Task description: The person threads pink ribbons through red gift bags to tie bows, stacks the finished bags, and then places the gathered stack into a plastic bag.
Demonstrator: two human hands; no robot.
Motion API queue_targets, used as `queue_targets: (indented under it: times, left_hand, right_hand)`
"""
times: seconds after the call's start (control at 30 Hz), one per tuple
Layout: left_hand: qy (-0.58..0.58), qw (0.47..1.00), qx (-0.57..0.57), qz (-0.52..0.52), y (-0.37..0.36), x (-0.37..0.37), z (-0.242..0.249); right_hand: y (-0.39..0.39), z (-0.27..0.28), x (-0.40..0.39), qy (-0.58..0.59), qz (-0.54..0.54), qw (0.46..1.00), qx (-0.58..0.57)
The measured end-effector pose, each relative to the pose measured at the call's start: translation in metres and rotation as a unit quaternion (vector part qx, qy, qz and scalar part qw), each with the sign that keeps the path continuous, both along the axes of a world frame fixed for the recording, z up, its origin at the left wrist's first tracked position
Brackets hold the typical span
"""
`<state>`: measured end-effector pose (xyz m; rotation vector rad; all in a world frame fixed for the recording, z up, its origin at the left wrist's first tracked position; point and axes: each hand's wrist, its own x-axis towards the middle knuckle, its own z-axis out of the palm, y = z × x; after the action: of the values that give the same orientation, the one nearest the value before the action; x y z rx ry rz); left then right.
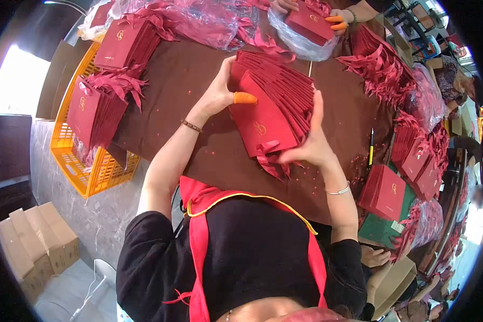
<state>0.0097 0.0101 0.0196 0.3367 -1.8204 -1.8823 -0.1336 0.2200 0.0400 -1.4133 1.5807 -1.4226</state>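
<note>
A fanned stack of red bags (271,102) with ribbon ties hangs between my two hands above the brown tablecloth. My left hand (224,94) grips its left side, with an orange cover on the thumb lying across the front bag. At the right edge of the stack, my right hand (312,140) holds it, thumb near the lower corner and fingers along the side. A gold logo shows on the front bag, and pink ribbons dangle at its lower end. The fingers behind the stack are partly hidden.
Bag stacks (86,115) stand by a yellow crate (83,180) at the left. A co-worker's hand (339,21) holds bags at the top. More bags (383,193) and a pen (371,147) lie right. Cardboard boxes (37,241) sit lower left.
</note>
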Motion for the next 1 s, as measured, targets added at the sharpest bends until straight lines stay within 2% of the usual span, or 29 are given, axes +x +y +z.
queue_targets:
  times: [0.07, 0.13, 0.2, 0.23, 0.27, 0.33, 0.37, 0.4, 0.43, 0.47, 0.53, 0.57, 0.63, 0.67, 0.73, 0.8, 0.83, 0.87, 0.9, 1.0]
  left_hand:
    - [-0.011, 0.999, -0.002, -0.03, -0.004, 0.004, 0.006]
    - [-0.001, 0.996, 0.015, -0.093, -0.004, 0.009, 0.01]
    - [-0.007, 0.996, -0.019, -0.089, 0.006, 0.014, 0.006]
    - [0.003, 0.999, -0.027, -0.046, 0.015, 0.012, 0.002]
    - [0.0, 0.999, -0.028, -0.045, 0.02, 0.012, -0.002]
    - [0.011, 1.0, 0.01, -0.006, 0.026, 0.011, -0.01]
    - [0.019, 0.999, -0.022, 0.031, 0.026, 0.01, -0.012]
    - [0.015, 0.997, -0.056, 0.048, 0.023, 0.008, -0.011]
    - [0.009, 0.994, -0.089, 0.064, 0.019, 0.007, -0.007]
    - [0.012, 0.994, -0.081, 0.069, 0.012, 0.003, -0.01]
    - [0.002, 0.99, -0.111, 0.091, 0.007, 0.0, -0.012]
    - [-0.007, 0.983, -0.141, 0.115, 0.004, -0.001, -0.013]
    - [0.062, 0.991, -0.089, 0.075, 0.003, -0.003, -0.028]
    - [0.083, 0.992, -0.071, 0.061, 0.007, -0.002, -0.025]
    - [0.088, 0.98, 0.175, 0.021, 0.015, 0.003, -0.022]
    - [0.066, 0.998, 0.004, 0.023, 0.014, 0.006, -0.011]
    - [0.078, 0.993, 0.092, -0.011, 0.014, 0.007, -0.01]
    - [0.078, 0.992, 0.095, -0.014, 0.012, 0.007, -0.012]
    - [0.102, 0.988, 0.11, -0.03, 0.009, 0.006, -0.015]
    - [0.106, 0.989, 0.093, -0.038, 0.007, 0.007, -0.011]
  right_hand:
    - [-0.003, 0.008, 0.01, 0.116, -0.038, 0.992, 0.014]
    - [-0.007, -0.002, 0.009, 0.126, -0.075, 0.989, -0.01]
    - [-0.012, -0.008, 0.001, 0.044, -0.078, 0.995, -0.04]
    - [-0.013, -0.009, 0.0, 0.015, -0.079, 0.996, -0.04]
    - [-0.017, -0.001, 0.007, -0.136, -0.07, 0.986, -0.066]
    - [-0.019, 0.0, -0.002, -0.177, -0.043, 0.982, -0.048]
    - [-0.022, -0.002, -0.006, -0.195, -0.058, 0.979, -0.034]
    - [-0.026, -0.001, -0.014, -0.113, -0.083, 0.99, 0.003]
    - [-0.027, 0.006, -0.02, 0.016, -0.119, 0.992, 0.041]
    - [-0.029, 0.014, -0.025, 0.144, -0.157, 0.974, 0.081]
    - [-0.038, 0.018, -0.028, 0.242, -0.159, 0.957, 0.018]
    - [-0.041, 0.011, -0.03, 0.246, -0.127, 0.961, 0.004]
    - [-0.037, 0.0, -0.024, 0.184, -0.063, 0.981, 0.018]
    - [-0.035, -0.001, -0.021, 0.196, -0.046, 0.979, 0.026]
    - [-0.036, -0.006, -0.02, 0.182, -0.049, 0.982, 0.006]
    - [-0.039, -0.002, -0.015, 0.173, -0.051, 0.983, -0.026]
    - [-0.039, -0.004, -0.013, 0.146, -0.074, 0.987, -0.01]
    - [-0.039, -0.004, -0.013, 0.12, -0.097, 0.988, 0.008]
    - [-0.043, -0.004, -0.016, 0.2, -0.096, 0.974, -0.032]
    - [-0.045, -0.003, -0.022, 0.223, -0.075, 0.972, -0.029]
